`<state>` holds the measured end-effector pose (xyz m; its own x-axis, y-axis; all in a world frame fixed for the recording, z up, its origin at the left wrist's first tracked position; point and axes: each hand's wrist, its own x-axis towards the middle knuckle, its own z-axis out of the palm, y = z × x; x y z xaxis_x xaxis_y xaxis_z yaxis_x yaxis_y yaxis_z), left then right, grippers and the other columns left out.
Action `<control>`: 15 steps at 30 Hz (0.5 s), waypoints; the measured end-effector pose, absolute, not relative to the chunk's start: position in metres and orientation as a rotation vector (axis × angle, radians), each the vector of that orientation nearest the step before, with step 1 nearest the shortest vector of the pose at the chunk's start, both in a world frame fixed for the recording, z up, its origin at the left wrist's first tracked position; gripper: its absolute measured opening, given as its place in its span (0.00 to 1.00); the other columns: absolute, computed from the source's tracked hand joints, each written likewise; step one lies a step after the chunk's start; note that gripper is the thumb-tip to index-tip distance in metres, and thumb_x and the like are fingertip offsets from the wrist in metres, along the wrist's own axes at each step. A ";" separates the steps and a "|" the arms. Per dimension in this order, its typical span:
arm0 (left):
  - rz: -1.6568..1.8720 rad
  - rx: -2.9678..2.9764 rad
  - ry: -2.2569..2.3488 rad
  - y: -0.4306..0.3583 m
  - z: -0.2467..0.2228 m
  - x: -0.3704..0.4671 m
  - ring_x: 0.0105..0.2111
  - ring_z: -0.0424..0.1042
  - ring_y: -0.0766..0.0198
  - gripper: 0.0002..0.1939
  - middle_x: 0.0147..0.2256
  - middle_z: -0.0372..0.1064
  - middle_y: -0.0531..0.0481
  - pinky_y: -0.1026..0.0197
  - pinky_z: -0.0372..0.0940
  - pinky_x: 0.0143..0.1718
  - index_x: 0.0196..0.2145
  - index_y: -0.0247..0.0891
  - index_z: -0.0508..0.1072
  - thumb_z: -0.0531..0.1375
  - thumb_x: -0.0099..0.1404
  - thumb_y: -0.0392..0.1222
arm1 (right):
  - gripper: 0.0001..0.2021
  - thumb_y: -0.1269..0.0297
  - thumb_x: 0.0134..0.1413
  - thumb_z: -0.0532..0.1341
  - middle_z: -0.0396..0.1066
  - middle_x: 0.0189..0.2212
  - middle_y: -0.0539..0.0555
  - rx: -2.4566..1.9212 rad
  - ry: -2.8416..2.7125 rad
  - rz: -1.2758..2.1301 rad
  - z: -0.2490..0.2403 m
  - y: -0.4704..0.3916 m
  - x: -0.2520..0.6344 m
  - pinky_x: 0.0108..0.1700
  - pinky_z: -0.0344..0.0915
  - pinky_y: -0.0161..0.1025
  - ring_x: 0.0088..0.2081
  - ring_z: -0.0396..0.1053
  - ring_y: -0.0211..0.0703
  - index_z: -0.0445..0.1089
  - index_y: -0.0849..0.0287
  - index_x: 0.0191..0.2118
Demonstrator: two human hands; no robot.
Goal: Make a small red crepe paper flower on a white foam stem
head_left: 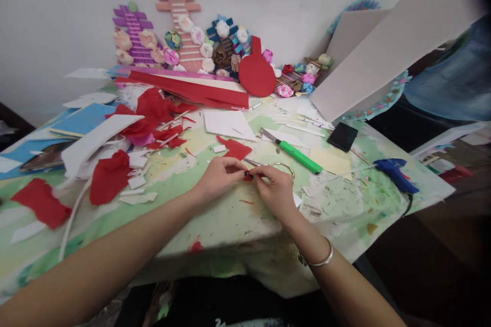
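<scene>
My left hand (221, 176) and my right hand (274, 189) meet above the table, fingertips pinched together. Between them is a small red piece (248, 177), probably paper; most of it is hidden by the fingers. Gold-rimmed scissors (289, 165) lie partly under my right hand, with the blade pointing left. Just beyond my fingers are a larger red paper scrap (235, 148) and a small white block (219, 148). A green utility knife (299, 157) rests to the right of them, its blade out toward the back left.
A blue glue gun (397, 173) and a black phone (342, 137) lie at the right. Red crepe paper (153, 107) and white offcuts (137, 181) crowd the left. A red paddle-shaped cutout (257, 75) and flower-decorated crafts (184, 36) lean on the wall. Big boards (368, 56) stand back right.
</scene>
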<state>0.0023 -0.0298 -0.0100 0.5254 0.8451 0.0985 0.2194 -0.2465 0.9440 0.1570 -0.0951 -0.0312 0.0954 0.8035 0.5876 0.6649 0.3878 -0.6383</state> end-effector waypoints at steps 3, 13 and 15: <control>0.696 1.772 0.897 -0.024 -0.006 0.000 0.30 0.74 0.60 0.08 0.27 0.76 0.49 0.62 0.66 0.34 0.28 0.35 0.79 0.60 0.53 0.39 | 0.10 0.75 0.51 0.57 0.77 0.29 0.51 -1.309 -1.636 0.168 -0.031 -0.095 0.157 0.39 0.67 0.38 0.32 0.73 0.42 0.73 0.55 0.31; 0.485 2.306 0.750 -0.006 0.014 -0.007 0.25 0.70 0.64 0.10 0.24 0.76 0.51 0.67 0.58 0.27 0.28 0.37 0.81 0.59 0.52 0.37 | 0.11 0.75 0.54 0.54 0.76 0.29 0.50 -1.280 -1.683 0.244 -0.029 -0.095 0.154 0.40 0.65 0.37 0.34 0.72 0.41 0.72 0.55 0.31; 0.478 2.368 0.714 -0.005 0.015 -0.008 0.25 0.70 0.65 0.10 0.25 0.76 0.51 0.67 0.58 0.27 0.28 0.38 0.81 0.58 0.53 0.36 | 0.11 0.75 0.55 0.54 0.75 0.29 0.51 -1.261 -1.701 0.238 -0.027 -0.096 0.154 0.39 0.65 0.37 0.33 0.71 0.41 0.72 0.56 0.31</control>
